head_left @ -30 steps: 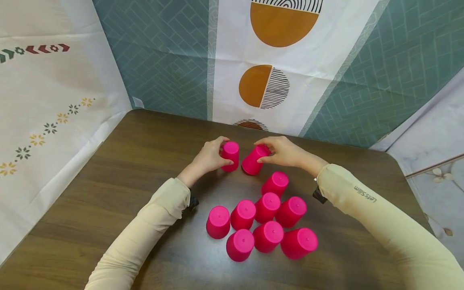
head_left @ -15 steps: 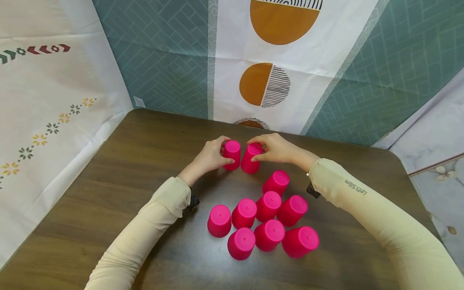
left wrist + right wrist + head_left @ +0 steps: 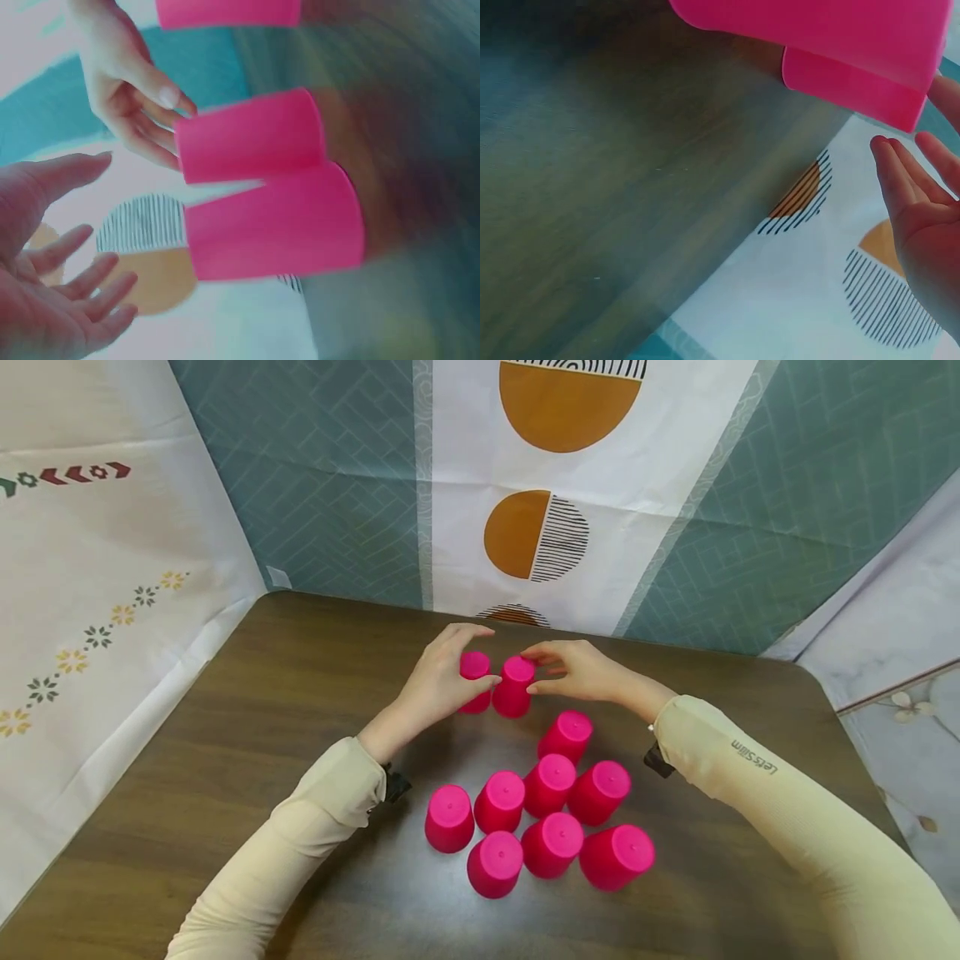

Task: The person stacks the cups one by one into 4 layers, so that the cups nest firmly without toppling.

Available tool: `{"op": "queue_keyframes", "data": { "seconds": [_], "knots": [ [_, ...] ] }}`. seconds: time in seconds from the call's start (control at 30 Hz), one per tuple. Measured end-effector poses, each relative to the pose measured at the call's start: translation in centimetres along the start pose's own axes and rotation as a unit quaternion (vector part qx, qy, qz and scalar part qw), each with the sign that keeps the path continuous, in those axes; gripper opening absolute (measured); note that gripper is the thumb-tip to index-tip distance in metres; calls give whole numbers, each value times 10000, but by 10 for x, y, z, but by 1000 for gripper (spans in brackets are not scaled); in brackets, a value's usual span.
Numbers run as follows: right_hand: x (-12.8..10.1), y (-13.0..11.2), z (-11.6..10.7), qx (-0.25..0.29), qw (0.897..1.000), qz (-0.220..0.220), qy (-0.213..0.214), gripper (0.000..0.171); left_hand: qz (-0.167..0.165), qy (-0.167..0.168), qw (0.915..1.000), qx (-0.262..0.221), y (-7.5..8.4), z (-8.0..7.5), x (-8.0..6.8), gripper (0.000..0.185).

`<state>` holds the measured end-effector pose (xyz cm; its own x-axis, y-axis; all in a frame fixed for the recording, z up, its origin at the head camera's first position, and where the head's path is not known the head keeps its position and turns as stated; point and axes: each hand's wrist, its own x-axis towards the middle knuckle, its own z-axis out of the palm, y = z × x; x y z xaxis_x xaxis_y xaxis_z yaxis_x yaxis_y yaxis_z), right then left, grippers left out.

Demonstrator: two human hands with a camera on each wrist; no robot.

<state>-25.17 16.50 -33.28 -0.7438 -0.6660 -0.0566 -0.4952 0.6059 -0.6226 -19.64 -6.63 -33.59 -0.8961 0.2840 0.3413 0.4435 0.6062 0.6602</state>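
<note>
Two pink cups stand upside down side by side at the back: the left cup (image 3: 476, 667) and the right cup (image 3: 514, 687). My left hand (image 3: 435, 687) is around the left cup's near side in the head view, fingers spread. In the left wrist view, the left hand (image 3: 52, 277) is plainly apart from both cups. My right hand (image 3: 576, 672) is at the right cup's upper right side, fingers loosely bent. Its fingertips are at the cup's raised base in the left wrist view; whether they touch is unclear. The right wrist view shows the right hand (image 3: 922, 225) with fingers extended.
Several more upside-down pink cups (image 3: 551, 783) stand in a loose cluster nearer the person on the brown wooden table (image 3: 225, 743). One cup (image 3: 566, 737) of that cluster is close below the right hand. A patterned cloth (image 3: 558, 527) hangs behind the table's far edge.
The right hand tilted the right cup upright beside the left cup, then drew back slightly to the right. The left hand let go of the left cup and its fingers spread.
</note>
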Motion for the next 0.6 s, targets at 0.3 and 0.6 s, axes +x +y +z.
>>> {"op": "queue_keyframes", "data": {
  "seconds": [0.3,0.6],
  "knots": [
    [-58,9,-11,-149,9986,93,508,50,1201,-2007,9723,-12,26,19,27,47],
    [-127,3,-5,-317,9939,375,992,53,1420,-3319,9321,291,43,43,43,51]
  ]
}}
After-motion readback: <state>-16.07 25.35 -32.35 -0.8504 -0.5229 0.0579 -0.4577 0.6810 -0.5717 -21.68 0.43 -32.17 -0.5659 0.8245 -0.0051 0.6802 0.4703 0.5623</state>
